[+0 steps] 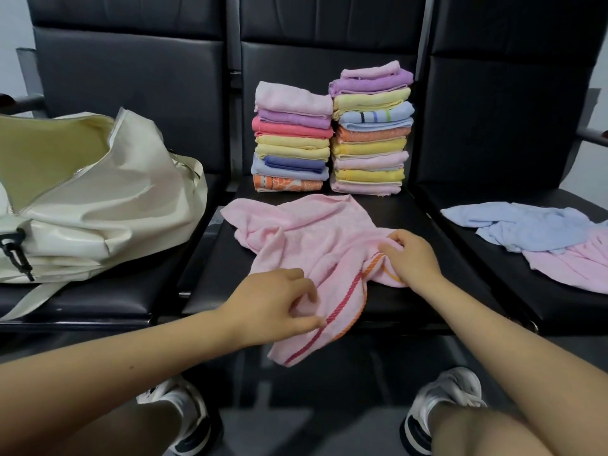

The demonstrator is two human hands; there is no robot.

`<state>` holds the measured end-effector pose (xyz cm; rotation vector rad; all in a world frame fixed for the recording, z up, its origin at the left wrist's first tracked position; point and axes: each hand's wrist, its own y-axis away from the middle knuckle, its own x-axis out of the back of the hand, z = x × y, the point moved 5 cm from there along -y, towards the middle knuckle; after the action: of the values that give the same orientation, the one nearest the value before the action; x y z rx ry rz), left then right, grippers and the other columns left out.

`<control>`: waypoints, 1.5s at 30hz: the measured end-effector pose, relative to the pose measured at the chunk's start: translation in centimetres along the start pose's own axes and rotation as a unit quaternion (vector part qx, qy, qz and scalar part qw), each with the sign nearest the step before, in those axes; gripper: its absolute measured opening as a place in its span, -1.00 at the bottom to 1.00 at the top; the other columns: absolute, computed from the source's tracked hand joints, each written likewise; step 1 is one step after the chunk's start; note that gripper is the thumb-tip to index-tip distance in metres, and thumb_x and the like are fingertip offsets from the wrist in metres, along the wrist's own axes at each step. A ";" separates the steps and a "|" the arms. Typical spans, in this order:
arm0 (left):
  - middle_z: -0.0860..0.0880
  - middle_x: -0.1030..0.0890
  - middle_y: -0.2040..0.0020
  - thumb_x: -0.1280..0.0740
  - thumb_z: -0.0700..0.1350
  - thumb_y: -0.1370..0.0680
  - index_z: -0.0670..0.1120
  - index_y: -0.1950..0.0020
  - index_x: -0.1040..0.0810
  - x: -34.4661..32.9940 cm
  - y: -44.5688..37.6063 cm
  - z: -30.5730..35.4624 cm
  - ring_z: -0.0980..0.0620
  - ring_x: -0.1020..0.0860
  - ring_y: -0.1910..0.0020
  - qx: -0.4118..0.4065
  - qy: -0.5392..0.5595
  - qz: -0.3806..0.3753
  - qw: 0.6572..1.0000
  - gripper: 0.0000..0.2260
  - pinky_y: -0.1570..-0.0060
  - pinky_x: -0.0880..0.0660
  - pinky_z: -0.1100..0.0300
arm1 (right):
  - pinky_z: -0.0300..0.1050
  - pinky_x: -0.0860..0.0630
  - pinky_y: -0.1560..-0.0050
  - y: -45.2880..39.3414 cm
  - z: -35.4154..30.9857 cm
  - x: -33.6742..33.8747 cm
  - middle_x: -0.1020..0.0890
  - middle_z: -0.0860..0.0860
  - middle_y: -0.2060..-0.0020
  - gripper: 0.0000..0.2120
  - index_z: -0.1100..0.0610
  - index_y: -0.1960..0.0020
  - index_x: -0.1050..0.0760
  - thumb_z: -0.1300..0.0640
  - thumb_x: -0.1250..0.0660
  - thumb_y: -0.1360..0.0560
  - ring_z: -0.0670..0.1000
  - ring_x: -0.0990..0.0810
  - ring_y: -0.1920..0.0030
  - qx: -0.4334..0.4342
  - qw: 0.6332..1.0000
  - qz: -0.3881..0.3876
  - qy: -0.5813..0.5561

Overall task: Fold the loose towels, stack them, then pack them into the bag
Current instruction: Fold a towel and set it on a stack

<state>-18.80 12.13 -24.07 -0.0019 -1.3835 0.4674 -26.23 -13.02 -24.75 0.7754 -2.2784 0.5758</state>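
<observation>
A loose pink towel [296, 238] with a red and orange stripe lies crumpled on the middle black seat, one end hanging over the front edge. My left hand [276, 301] pinches its striped edge near the seat's front. My right hand [411, 258] grips a bunched part of the same towel further right. Behind it stand two stacks of folded towels, the left stack [292, 139] and the taller right stack [371, 130]. A cream bag [98, 205] lies unzipped on the left seat. Loose blue [519, 225] and pink [572, 264] towels lie on the right seat.
Three black padded seats [460, 153] in a row with tall backrests form the work surface. Metal armrests show at the far left and far right. My knees and two grey-white sneakers [447, 399] are on the floor below the seat edge.
</observation>
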 end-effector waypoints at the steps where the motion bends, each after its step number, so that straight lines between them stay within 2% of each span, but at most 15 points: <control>1: 0.13 -0.48 0.10 -0.18 0.38 -0.42 0.15 -0.15 -0.51 -0.2 -0.1 0.2 0.20 -0.42 0.14 0.009 -0.016 -0.004 1.000 -0.55 0.34 -0.21 0.41 | 0.00 -0.48 0.11 0.0 -0.1 -0.1 -0.60 0.07 0.16 -0.87 0.14 0.12 -0.53 0.14 -0.23 -0.51 0.12 -0.55 0.12 0.002 1.000 -0.003 0.009; 4: 0.16 -0.42 0.10 -0.32 0.25 -0.48 0.09 -0.26 -0.42 -0.4 -0.7 0.1 0.13 -0.45 0.06 0.075 -0.028 -0.016 0.997 -0.57 0.31 -0.21 0.27 | 0.02 -0.50 0.09 0.1 -0.2 -0.1 -0.61 0.09 0.14 -0.86 0.15 0.10 -0.52 0.14 -0.21 -0.52 0.14 -0.56 0.11 0.009 1.000 -0.004 0.022; 7: 0.13 -0.45 0.19 -0.35 0.19 -0.48 0.06 -0.11 -0.44 -0.7 -1.1 -0.1 0.12 -0.42 0.15 0.110 -0.013 -0.031 0.993 -0.69 0.39 -0.18 0.31 | 0.03 -0.50 0.10 0.2 -0.3 -0.1 -0.60 0.11 0.14 -0.87 0.15 0.11 -0.51 0.15 -0.20 -0.52 0.16 -0.56 0.11 0.014 1.000 -0.008 0.024; 10: 0.11 -0.44 0.25 -0.35 0.13 -0.50 0.05 0.07 -0.43 -0.8 -1.2 0.3 0.11 -0.42 0.22 0.092 0.003 -0.049 0.995 -0.80 0.39 -0.20 0.28 | 0.05 -0.50 0.11 0.4 -0.6 -0.1 -0.60 0.13 0.14 -0.87 0.17 0.09 -0.51 0.18 -0.19 -0.52 0.18 -0.56 0.12 0.020 0.999 -0.014 0.045; 12: 0.11 -0.40 0.25 -0.36 0.08 -0.52 0.05 0.03 -0.51 -0.9 -1.1 0.4 0.15 -0.40 0.27 0.063 0.045 -0.055 0.995 -0.86 0.34 -0.21 0.32 | 0.03 -0.50 0.12 0.5 -0.8 0.0 -0.61 0.14 0.14 -0.86 0.20 0.07 -0.51 0.19 -0.19 -0.53 0.19 -0.56 0.12 0.026 0.998 -0.014 0.053; 17: 0.12 -0.48 0.10 -0.34 -0.08 -0.56 0.00 0.03 -0.60 0.3 -0.9 -0.4 0.22 -0.42 0.06 0.080 0.189 0.070 0.976 -0.94 0.07 -0.34 0.33 | 0.04 -0.52 0.13 0.6 -1.0 0.1 -0.61 0.15 0.16 -0.84 0.25 0.09 -0.53 0.21 -0.19 -0.52 0.19 -0.57 0.12 0.036 0.998 -0.017 0.053; 21: 0.12 -0.52 0.17 -0.20 -0.12 -0.62 -0.08 0.06 -0.50 2.7 -2.1 -2.0 0.25 -0.44 0.20 0.224 0.322 0.101 0.914 -0.88 0.21 -0.36 0.32 | -0.24 -0.41 0.33 -0.5 -1.2 2.4 -0.60 0.02 0.21 -0.88 0.20 0.09 -0.55 0.17 -0.28 -0.53 -0.04 -0.53 0.21 0.023 0.993 0.038 -0.107; 23: 0.09 -0.57 0.19 -0.25 -0.05 -0.60 -0.09 0.06 -0.56 4.1 -3.0 -3.2 0.15 -0.49 0.20 0.218 0.273 0.055 0.935 -0.85 0.22 -0.39 0.29 | -0.26 -0.39 0.27 -2.0 -1.8 3.8 -0.57 -0.03 0.23 -0.87 0.18 0.07 -0.57 0.13 -0.31 -0.53 -0.12 -0.49 0.24 0.028 0.987 0.088 -0.134; 26: 0.07 -0.59 0.23 -0.29 -0.01 -0.59 -0.06 0.12 -0.60 5.9 -4.2 -5.9 0.16 -0.50 0.24 0.187 0.138 0.041 0.972 -0.81 0.26 -0.38 0.27 | -0.16 -0.42 0.20 -4.7 -2.8 3.6 -0.60 0.05 0.20 -0.80 0.23 0.05 -0.57 0.09 -0.31 -0.53 -0.03 -0.52 0.20 0.038 0.987 0.092 -0.128; 29: -0.07 -0.63 0.16 -0.27 -0.03 -0.60 -0.14 0.08 -0.63 6.5 -6.1 -10.3 0.06 -0.54 0.22 0.252 0.179 0.107 0.945 -0.77 0.19 -0.47 0.16 | -0.11 -0.37 0.23 -7.5 -4.5 2.2 -0.56 0.11 0.22 -0.79 0.31 0.07 -0.54 0.14 -0.29 -0.53 0.03 -0.49 0.18 0.069 0.986 0.077 -0.132; 32: -0.14 -0.60 0.19 -0.24 -0.07 -0.59 -0.25 0.05 -0.61 6.2 -8.8 -14.6 0.01 -0.50 0.23 0.311 0.238 0.171 0.904 -0.73 0.23 -0.45 0.13 | -0.10 -0.27 0.29 -10.3 -6.7 0.1 -0.45 0.02 0.31 -0.82 0.25 0.21 -0.44 0.19 -0.27 -0.54 0.00 -0.40 0.23 0.091 0.986 0.067 -0.123; 36: 0.03 -0.54 0.26 -0.21 -0.09 -0.60 -0.14 0.14 -0.57 3.8 -11.5 -18.9 0.01 -0.49 0.18 0.328 0.185 0.158 0.913 -0.78 0.27 -0.36 0.17 | -0.05 -0.24 0.25 -13.5 -7.7 -6.3 -0.45 0.01 0.27 -0.82 0.15 0.22 -0.37 0.19 -0.23 -0.56 0.04 -0.42 0.17 0.140 0.988 -0.059 -0.020; 38: 0.03 -0.53 0.26 -0.20 -0.10 -0.61 -0.09 0.18 -0.53 1.9 -11.7 -20.3 0.00 -0.49 0.17 0.326 0.131 0.120 0.929 -0.79 0.23 -0.32 0.14 | -0.06 -0.36 0.19 -14.6 -6.8 -9.6 -0.53 0.05 0.25 -0.85 0.12 0.20 -0.36 0.19 -0.18 -0.56 0.12 -0.51 0.12 0.144 0.980 -0.130 0.031; 42: 0.04 -0.46 0.24 -0.21 -0.05 -0.61 -0.05 0.24 -0.44 0.4 -11.3 -21.5 0.01 -0.45 0.20 0.269 0.012 0.096 0.958 -0.76 0.23 -0.28 0.14 | -0.03 -0.42 -0.04 -16.9 -5.0 -11.2 -0.57 0.23 -0.13 -0.75 0.24 -0.19 -0.41 0.12 -0.10 -0.63 0.22 -0.53 -0.14 0.133 0.975 -0.108 0.139; 45: 0.04 -0.43 0.16 -0.23 -0.01 -0.61 -0.11 0.10 -0.54 0.7 -11.6 -22.4 0.04 -0.44 0.16 0.237 -0.003 0.075 0.969 -0.78 0.16 -0.29 0.19 | -0.05 -0.36 -0.02 -18.5 -4.0 -10.6 -0.52 0.24 -0.22 -0.73 0.25 -0.22 -0.39 0.11 -0.05 -0.66 0.21 -0.50 -0.19 0.124 0.970 -0.092 0.189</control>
<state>6.04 7.76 -24.79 0.2864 -1.2543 0.9170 -5.84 -20.21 -25.94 0.8994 -1.7866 0.8518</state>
